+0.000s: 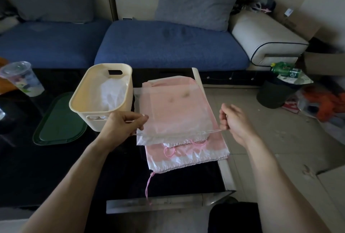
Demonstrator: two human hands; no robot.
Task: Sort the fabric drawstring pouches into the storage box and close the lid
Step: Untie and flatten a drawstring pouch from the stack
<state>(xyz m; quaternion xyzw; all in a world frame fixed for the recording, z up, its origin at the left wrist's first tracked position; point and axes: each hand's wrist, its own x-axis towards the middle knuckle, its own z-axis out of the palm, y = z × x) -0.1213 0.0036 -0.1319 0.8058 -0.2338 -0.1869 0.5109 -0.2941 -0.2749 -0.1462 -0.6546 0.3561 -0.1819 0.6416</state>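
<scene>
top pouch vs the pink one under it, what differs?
The top pouch is sheer and whitish with a white cord; the pink pouch beneath is opaque pink with a white gathered hem and pink cords.
The top pouch is held: the left hand pinches its edge and the right hand pulls its cord taut. The pink pouch lies untouched on the table.
Both are flat drawstring pouches, outside the box.

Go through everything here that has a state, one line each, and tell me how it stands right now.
Cream plastic storage box: open, white fabric inside.
Dark green plastic lid: off, flat on the table beside the box.
Sheer white drawstring pouch: held flat over the pink pile, cords pulled sideways.
Left hand: pinching cord.
Right hand: pinching cord.
Clear plastic cup: lidded, upright.
</scene>
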